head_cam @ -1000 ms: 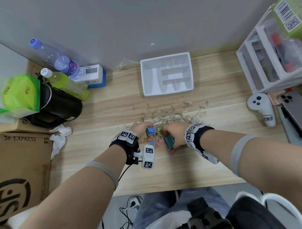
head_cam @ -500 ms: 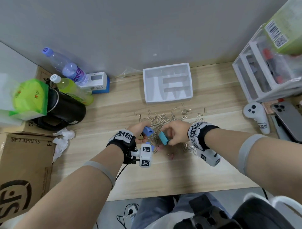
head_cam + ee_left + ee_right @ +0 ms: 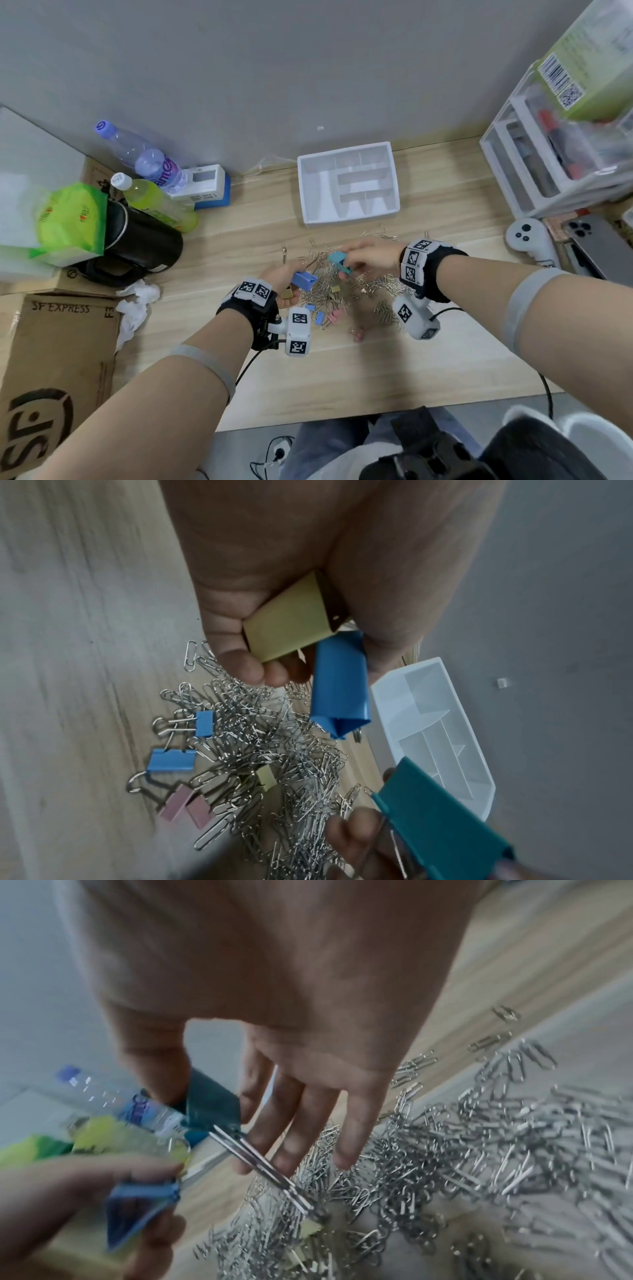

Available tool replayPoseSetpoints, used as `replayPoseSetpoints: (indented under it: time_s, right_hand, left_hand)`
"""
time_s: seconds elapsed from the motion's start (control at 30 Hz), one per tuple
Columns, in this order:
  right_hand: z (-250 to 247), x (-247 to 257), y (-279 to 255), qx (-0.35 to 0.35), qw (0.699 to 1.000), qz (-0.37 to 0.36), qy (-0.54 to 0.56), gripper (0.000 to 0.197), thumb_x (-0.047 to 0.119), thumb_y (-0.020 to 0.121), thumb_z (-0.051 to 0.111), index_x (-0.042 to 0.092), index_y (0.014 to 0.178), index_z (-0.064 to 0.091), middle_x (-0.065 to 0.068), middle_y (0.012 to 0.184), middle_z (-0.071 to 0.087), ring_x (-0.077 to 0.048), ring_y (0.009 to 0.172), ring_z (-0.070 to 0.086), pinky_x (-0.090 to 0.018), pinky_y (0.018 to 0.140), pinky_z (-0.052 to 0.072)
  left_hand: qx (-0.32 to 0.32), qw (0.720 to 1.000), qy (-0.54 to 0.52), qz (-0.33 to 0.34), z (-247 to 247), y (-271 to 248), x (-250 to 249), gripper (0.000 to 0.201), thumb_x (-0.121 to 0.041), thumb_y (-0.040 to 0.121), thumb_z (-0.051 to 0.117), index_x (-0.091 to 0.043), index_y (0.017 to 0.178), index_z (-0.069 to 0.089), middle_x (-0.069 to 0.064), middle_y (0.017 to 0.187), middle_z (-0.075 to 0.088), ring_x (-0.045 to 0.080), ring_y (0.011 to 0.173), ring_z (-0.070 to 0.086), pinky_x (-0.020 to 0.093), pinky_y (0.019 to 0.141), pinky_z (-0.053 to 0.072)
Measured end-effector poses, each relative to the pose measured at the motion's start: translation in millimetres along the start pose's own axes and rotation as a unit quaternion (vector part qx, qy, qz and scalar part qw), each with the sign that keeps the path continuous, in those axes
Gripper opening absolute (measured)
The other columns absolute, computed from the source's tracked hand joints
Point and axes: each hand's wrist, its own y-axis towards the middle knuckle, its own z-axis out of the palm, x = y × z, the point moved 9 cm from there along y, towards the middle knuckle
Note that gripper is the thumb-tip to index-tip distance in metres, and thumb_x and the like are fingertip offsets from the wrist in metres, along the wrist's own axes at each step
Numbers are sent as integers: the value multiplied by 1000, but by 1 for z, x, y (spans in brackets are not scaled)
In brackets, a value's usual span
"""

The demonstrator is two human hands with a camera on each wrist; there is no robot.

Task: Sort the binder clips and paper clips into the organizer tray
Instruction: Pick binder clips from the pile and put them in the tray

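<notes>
A wooden desk (image 3: 428, 359) carries everything. The white organizer tray (image 3: 347, 219) sits at the middle of its back edge, against the wall, its compartments showing nothing inside. Just in front of the tray, a heap of silver paper clips (image 3: 363, 284) spreads over the middle of the desk, with small blue binder clips (image 3: 171, 760), pink binder clips (image 3: 186, 808) and a small yellow one (image 3: 266, 777) lying along its near side.

The left hand (image 3: 279, 279) hovers over the heap's left part, fingers curled round a large blue binder clip (image 3: 303, 281) and a yellow binder clip (image 3: 291, 620) tucked in the palm. The right hand (image 3: 371, 257) hangs above the heap's back part, thumb and forefinger pinching a teal binder clip (image 3: 339, 262), its wire handles pointing down; the other fingers (image 3: 308, 1118) stretch out loosely.
</notes>
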Motion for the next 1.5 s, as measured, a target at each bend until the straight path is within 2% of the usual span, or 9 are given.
replayPoseSetpoints:
  time_s: [0.13, 0.27, 0.37, 0.53, 0.8, 1.0, 1.13, 1.27, 1.5]
  right_hand:
    - [16, -15, 5, 14, 988, 79, 135, 34, 22, 100, 37, -1, 113, 57, -10, 77, 65, -22, 65, 63, -36, 67, 52]
    - [28, -38, 5, 6, 988, 150, 45, 40, 33, 96, 33, 6, 83, 59, -1, 59, 55, -11, 39, 44, -19, 41, 31]
    - [24, -49, -1, -38, 982, 184, 30, 38, 38, 96, 37, 7, 84, 56, 3, 44, 52, -9, 30, 38, -12, 35, 27]
    - [14, -63, 0, -65, 969, 220, 88, 47, 46, 91, 38, 5, 104, 57, 0, 55, 59, -11, 38, 38, -13, 38, 25]
    - [7, -33, -11, -66, 982, 165, 63, 58, 44, 105, 23, 1, 87, 58, 2, 42, 54, -4, 23, 35, -11, 27, 23]
    - [-9, -30, -12, -151, 976, 152, -39, 40, 34, 105, 32, 6, 86, 53, -4, 56, 47, -6, 21, 36, -10, 29, 25]
    - [-3, -12, -6, -135, 985, 95, -51, 37, 31, 106, 28, 15, 80, 49, -3, 63, 48, -12, 44, 44, -19, 42, 33]
    - [2, 2, 2, -109, 990, 49, -73, 40, 50, 99, 42, 14, 97, 60, -1, 56, 56, -10, 34, 44, -19, 38, 34]
    - [6, 13, 8, -97, 984, 2, -149, 56, 65, 75, 69, 25, 109, 49, -3, 64, 70, -16, 52, 59, -29, 54, 47]
  left_hand:
    - [-1, 1000, -6, -7, 3, 3, 9, 20, -25, 89, 66, -6, 83, 60, 11, 74, 56, 18, 55, 48, 30, 53, 45]
    - [0, 1000, 0, -13, 6, 5, 16, 20, -24, 90, 64, -5, 85, 59, 11, 73, 57, 18, 53, 49, 30, 53, 46]
    - [-5, 1000, 3, -13, 5, 8, 22, 22, -25, 87, 67, -4, 88, 60, 13, 73, 59, 19, 51, 51, 29, 52, 46]
    - [-4, 1000, 2, -18, 6, 10, 26, 20, -24, 86, 66, -5, 85, 61, 12, 68, 58, 19, 48, 50, 27, 50, 45]
    - [10, 1000, 19, -23, 10, 10, 20, 17, -20, 89, 60, -3, 88, 58, 10, 67, 50, 19, 48, 46, 26, 48, 42]
    - [19, 997, 77, -12, 15, 12, 18, 21, -24, 87, 65, -3, 88, 61, 9, 65, 54, 17, 48, 49, 26, 47, 44]
    - [26, 995, 94, -2, 17, 12, 16, 26, -27, 86, 68, -2, 89, 63, 10, 66, 57, 17, 51, 52, 29, 51, 47]
    - [49, 994, 94, 13, 23, 11, 11, 27, -28, 85, 70, -3, 95, 64, 9, 68, 60, 16, 53, 53, 26, 49, 48]
    - [84, 993, 58, 57, 34, 5, 2, 52, -55, 81, 69, -4, 91, 68, 10, 74, 61, 17, 57, 52, 30, 57, 49]
